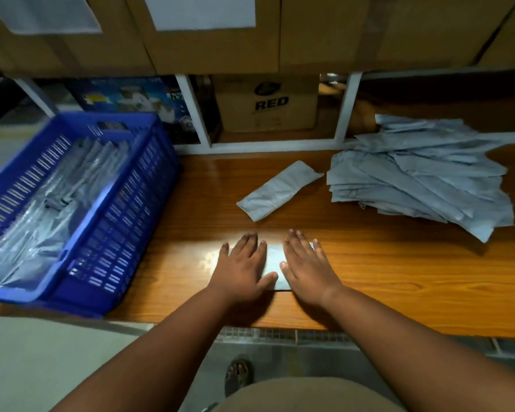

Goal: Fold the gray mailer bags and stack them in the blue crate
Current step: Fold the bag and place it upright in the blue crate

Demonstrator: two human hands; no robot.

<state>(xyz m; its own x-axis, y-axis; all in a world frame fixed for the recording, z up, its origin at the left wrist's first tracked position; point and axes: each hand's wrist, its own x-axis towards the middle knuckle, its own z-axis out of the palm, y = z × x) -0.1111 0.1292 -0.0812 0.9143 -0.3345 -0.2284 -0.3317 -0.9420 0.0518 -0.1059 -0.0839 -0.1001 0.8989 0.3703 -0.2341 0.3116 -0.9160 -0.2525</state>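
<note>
A folded gray mailer bag (272,260) lies on the wooden table (399,278) near its front edge. My left hand (241,267) and my right hand (306,267) press flat on it side by side, fingers straight. A second folded bag (278,190) lies loose farther back. At the right rear sits a messy pile of unfolded gray bags (422,173). The blue crate (81,203) stands at the table's left end with several folded gray bags (51,200) inside.
Cardboard boxes (214,34) hang over the back of the table on a shelf. Below them a white frame (344,114) holds a box marked RED (268,105) and a printed blue carton (131,96). A sandalled foot (237,376) shows on the floor below.
</note>
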